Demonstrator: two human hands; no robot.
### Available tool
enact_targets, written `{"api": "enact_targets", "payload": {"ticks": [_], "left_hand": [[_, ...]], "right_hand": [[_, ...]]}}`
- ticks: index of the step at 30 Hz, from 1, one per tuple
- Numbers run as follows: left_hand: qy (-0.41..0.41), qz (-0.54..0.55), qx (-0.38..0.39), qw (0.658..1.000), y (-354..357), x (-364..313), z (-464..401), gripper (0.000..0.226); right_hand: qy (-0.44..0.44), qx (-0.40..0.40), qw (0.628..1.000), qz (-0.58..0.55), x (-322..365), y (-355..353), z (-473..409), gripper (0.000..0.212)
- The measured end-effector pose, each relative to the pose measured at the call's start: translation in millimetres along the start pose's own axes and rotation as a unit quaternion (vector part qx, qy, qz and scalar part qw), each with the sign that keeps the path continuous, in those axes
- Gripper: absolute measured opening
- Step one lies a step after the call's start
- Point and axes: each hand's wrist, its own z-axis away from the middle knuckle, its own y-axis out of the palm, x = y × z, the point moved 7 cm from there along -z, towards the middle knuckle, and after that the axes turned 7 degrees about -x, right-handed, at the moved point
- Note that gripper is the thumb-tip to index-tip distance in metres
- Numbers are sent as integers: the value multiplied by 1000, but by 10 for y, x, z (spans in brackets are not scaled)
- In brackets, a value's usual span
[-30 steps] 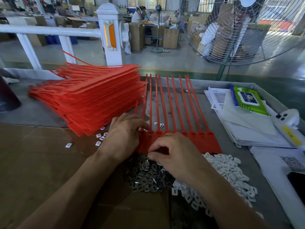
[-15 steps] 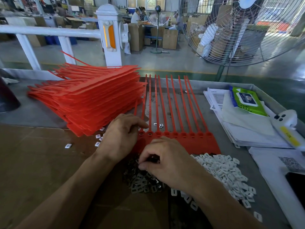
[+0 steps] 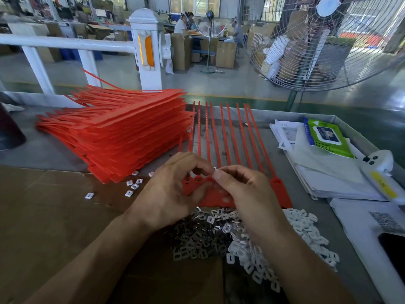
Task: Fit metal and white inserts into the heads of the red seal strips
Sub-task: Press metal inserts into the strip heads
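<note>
Over the red strip heads (image 3: 282, 195), both hands meet: the right hand (image 3: 245, 194) pinches a small insert (image 3: 215, 169), the left hand (image 3: 173, 189) curls its fingertips onto it. Metal inserts (image 3: 197, 238) and white inserts (image 3: 304, 229) lie piled nearer.

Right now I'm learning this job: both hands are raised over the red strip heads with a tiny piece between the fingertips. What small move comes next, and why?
Probably lower the small pale insert, pinched between the left hand and right hand, into a head of the flat row of red plastic seal strips. The hands hover just above those heads.
</note>
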Motion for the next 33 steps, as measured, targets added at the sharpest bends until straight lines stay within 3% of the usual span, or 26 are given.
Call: {"api": "enact_targets", "payload": {"ticks": [9,14,20,26,29,33], "left_hand": [[29,-22,-15,999,-37,-23,-3,12],[48,-54,-18,997,-27,-84,-18,11],[-24,17,-32,999,-56,-43,-22,3],[-38,38,-17,998,8,-20,-11,16],[-8,10,-12,1000,7,-49,-24,11],[-29,-6,-23,999,9,2,-29,9]], "right_hand": [[56,32,996,-67,-78,54,-15,13],[16,22,999,-23,-43,53,-7,22],[-62,22,997,30,78,61,22,18],[-81,21,994,64,115,36,18,20],[-90,22,991,95,113,33,0,21],[-67,-4,993,95,62,-6,-21,25]]}}
